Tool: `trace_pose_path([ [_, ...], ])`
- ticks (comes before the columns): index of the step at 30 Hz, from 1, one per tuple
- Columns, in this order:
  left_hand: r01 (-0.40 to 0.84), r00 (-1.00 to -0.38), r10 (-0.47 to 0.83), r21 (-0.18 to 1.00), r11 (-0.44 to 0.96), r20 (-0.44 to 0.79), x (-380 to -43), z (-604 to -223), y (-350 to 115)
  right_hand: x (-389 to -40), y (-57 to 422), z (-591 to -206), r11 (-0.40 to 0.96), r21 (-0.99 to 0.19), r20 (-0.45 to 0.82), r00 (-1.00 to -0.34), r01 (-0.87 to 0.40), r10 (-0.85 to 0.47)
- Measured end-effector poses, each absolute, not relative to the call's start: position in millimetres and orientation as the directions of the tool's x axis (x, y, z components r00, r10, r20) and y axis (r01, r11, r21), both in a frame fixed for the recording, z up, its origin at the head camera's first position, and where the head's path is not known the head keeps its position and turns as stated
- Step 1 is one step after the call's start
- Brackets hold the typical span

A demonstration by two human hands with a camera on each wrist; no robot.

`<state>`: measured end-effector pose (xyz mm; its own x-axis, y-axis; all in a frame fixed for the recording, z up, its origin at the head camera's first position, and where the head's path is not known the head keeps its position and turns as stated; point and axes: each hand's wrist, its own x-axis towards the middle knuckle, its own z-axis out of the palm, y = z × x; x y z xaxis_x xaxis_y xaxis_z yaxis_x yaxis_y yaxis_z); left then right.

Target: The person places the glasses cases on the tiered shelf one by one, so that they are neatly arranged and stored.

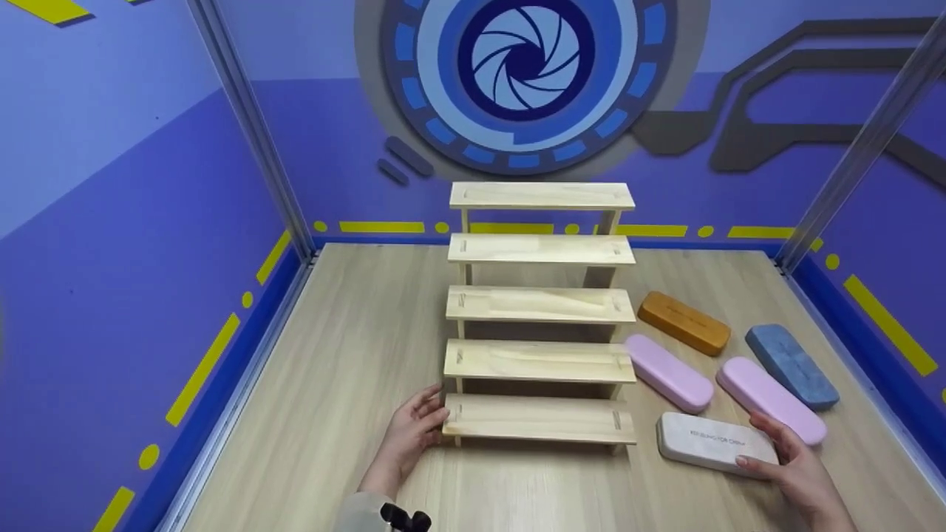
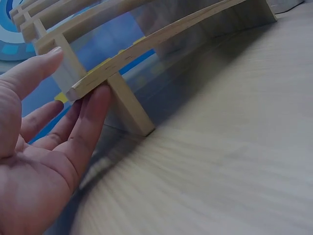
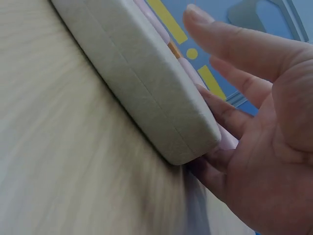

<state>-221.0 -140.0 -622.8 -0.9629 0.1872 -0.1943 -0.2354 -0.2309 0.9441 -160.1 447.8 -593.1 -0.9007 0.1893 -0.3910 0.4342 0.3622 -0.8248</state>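
A wooden tiered stand [image 1: 539,420] with several plank steps stands mid-table. My left hand [image 1: 411,436] is at the left end of its lowest step. In the left wrist view, the fingertips of the left hand [image 2: 54,147] touch the plank [image 2: 161,41] from below, and the thumb is raised apart from it. A pale grey glasses case [image 1: 713,442] with small print on its lid lies right of the stand. Around its right end is my right hand [image 1: 794,469]. In the right wrist view, the right hand's [image 3: 269,132] thumb stands clear of the grey case [image 3: 142,83]; its lower fingers are partly hidden behind the case.
Behind the grey case lie two pink cases [image 1: 669,373] [image 1: 772,400], a brown case [image 1: 684,323] and a blue case [image 1: 792,366]. The nearer-left pink one lies close to the stand's right side. Blue-purple panels [image 1: 325,148] with metal corner posts [image 1: 255,125] enclose the wooden table [image 1: 325,355].
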Motion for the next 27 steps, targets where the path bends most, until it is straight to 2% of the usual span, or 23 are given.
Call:
trace_pose_path([
  [6,-0.230,-0.961,0.221,0.929,-0.289,-0.169,-219.7,-629.4,-139.2,-157.4,449.2,-601.7,0.342,-0.832,-0.407,-0.899,0.437,0.158],
  [17,-0.226,-0.958,0.236,0.936,-0.271,-0.163,-217.7,-631.1,-139.5,-154.3,452.2,-608.5,0.388,-0.826,-0.389,-0.912,0.408,0.129],
  [27,-0.227,-0.958,0.232,0.935,-0.271,-0.165,-219.8,-635.1,-140.7,-154.6,446.6,-597.8,0.401,-0.792,-0.414,-0.888,0.460,0.200],
])
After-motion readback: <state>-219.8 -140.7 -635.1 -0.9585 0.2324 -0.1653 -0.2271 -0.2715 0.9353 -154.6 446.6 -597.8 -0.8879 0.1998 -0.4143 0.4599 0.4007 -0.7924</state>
